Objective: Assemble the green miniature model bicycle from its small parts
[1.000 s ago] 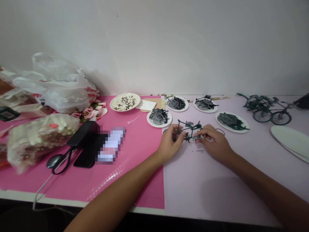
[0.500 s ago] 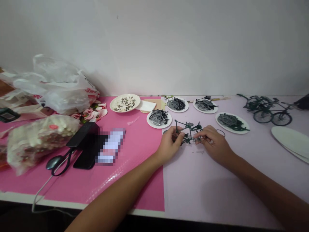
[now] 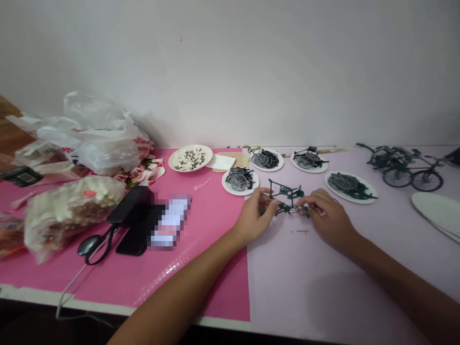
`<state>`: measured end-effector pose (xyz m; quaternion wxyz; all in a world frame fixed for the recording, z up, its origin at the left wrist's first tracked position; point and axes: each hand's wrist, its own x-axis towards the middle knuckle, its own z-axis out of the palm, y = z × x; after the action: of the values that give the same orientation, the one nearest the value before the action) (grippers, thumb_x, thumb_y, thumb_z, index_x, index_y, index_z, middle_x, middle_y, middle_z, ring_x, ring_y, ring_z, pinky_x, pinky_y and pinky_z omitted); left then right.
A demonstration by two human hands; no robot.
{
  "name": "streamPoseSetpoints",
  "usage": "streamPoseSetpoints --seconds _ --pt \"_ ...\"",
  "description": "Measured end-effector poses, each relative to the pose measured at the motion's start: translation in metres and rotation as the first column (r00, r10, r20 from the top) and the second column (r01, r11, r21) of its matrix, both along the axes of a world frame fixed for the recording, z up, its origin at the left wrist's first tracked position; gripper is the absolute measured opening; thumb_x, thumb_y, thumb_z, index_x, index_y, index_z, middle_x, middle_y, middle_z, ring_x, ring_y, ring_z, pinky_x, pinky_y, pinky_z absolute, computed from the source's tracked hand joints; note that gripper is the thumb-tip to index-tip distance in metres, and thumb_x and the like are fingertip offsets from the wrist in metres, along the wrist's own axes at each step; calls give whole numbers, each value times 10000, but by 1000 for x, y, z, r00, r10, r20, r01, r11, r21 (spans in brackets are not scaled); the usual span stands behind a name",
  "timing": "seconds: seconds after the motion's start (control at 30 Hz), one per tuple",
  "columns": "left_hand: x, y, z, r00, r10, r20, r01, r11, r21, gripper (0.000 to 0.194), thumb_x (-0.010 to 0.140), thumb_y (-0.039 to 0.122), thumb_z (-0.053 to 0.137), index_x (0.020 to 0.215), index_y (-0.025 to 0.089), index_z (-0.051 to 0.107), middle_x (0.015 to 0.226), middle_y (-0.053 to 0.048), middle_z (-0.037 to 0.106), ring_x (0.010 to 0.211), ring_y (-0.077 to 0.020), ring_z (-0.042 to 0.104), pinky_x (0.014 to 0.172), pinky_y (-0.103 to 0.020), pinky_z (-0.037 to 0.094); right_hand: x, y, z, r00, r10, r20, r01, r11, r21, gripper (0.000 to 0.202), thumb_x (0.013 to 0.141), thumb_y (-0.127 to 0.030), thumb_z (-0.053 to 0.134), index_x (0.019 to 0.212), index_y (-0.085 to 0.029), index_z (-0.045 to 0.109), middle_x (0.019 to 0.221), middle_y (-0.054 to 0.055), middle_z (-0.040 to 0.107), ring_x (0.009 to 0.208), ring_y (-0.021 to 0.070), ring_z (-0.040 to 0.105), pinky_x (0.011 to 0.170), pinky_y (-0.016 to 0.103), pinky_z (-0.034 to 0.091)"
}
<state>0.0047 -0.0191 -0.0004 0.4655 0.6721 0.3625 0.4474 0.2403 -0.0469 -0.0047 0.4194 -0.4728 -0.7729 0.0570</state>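
Between my hands is a dark green toy bicycle frame (image 3: 286,191), raised a little over the pale purple surface. My left hand (image 3: 256,213) is closed on the frame's left end, thumb in front. At the frame's lower right, the fingers of my right hand (image 3: 321,213) are pinched together on a small part too small to name. Tiny thin pieces (image 3: 302,232) lie on the surface just below. Around the hands stand white plates with grey wheels and dark parts: one (image 3: 240,191) beyond my left hand, one (image 3: 350,197) beyond my right, and two farther back.
Assembled toy bicycles (image 3: 411,177) stand at the back right, with stacked white plates (image 3: 436,211) nearer. On the pink surface (image 3: 201,249) are a plate of small bits (image 3: 190,158), a lit, blurred-out phone (image 3: 170,223), a black box with a cable, and plastic bags (image 3: 104,139).
The green frame has tilted and shifted slightly between my hands. My right fingers have moved a little away from its middle. The whole view has shifted slightly.
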Motion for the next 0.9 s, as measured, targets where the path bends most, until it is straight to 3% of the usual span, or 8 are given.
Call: streamPoseSetpoints --seconds 0.13,0.2,0.3,0.4,0.53,0.7,0.8,0.9 --pt "-12 3 14 998 3 -62 2 997 77 328 1031 453 545 1227 190 535 982 -77 706 908 -195 662 819 -319 525 1 0 1 1000 -10 -11 10 1000 13 201 978 -179 551 971 -271 730 748 36 623 725 236 564 607 367 443" --pt "-20 7 24 978 0 -207 30 989 145 319 1058 472 462 1169 191 564 951 -79 712 841 -201 652 776 -327 512 2 0 1 1000 -12 -13 12 1000 26 212 966 -152 549 975 -272 723 753 31 620 723 232 566 604 360 440" --pt "-31 10 38 824 53 -564 102 965 241 391 1059 508 398 908 201 589 778 -70 674 704 -227 604 707 -350 461 3 -1 1 1000 -14 -10 14 999 44 244 940 -109 543 984 -276 715 764 26 604 722 228 563 602 352 439" --pt "-39 11 53 662 85 -744 152 958 244 480 1052 535 375 759 210 572 693 -90 638 667 -252 607 688 -354 441 4 -1 0 1000 -23 -4 24 999 45 283 919 -80 530 1000 -277 716 790 29 602 717 224 561 605 354 446" --pt "-67 15 78 429 151 -890 -57 989 140 353 976 516 522 942 195 665 865 -138 740 805 -305 692 715 -352 465 6 0 -3 999 -27 -22 28 999 39 256 933 -105 540 1002 -277 716 811 34 613 719 222 563 609 356 466" --pt "-141 36 101 212 157 -965 -403 913 60 615 801 552 732 1260 148 667 1289 -202 716 1096 -380 695 831 -386 520 7 2 -6 1000 -15 -25 15 1000 21 242 946 -123 547 1008 -282 720 822 40 611 750 234 574 622 366 492" --pt "-180 48 102 123 40 -992 -481 876 -24 716 720 570 781 1258 107 684 1299 -235 707 1080 -387 703 807 -388 535 6 1 -6 1000 -11 -22 11 1000 9 241 933 -115 561 1007 -279 721 817 39 603 757 236 578 624 366 500" --pt "-195 55 99 130 -68 -989 -488 864 -123 722 608 567 852 1184 151 726 1280 -209 728 1010 -371 724 761 -370 536 5 1 -4 1000 -9 -19 9 1000 4 227 930 -117 568 998 -272 720 815 37 601 750 231 582 623 361 508"
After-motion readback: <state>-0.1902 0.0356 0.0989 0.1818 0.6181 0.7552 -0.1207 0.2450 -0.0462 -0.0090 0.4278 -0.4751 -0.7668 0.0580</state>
